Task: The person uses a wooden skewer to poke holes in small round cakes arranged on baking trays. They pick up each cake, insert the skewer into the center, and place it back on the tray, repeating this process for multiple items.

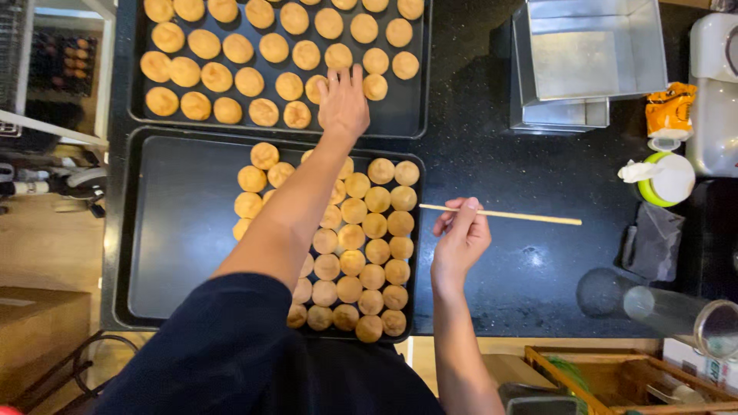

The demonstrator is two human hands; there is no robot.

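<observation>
Head view showed the left hand (343, 104) spread flat over light, crumbly-looking round pastries (290, 86) at upper centre, the right hand (460, 240) pinching a thin stiff wooden skewer (500, 215) by its end.

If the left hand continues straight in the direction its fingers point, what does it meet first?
Probably the round pastries on the far tray; the left hand already lies among them, fingers pointing away from the person. Height above them is unclear.
</observation>
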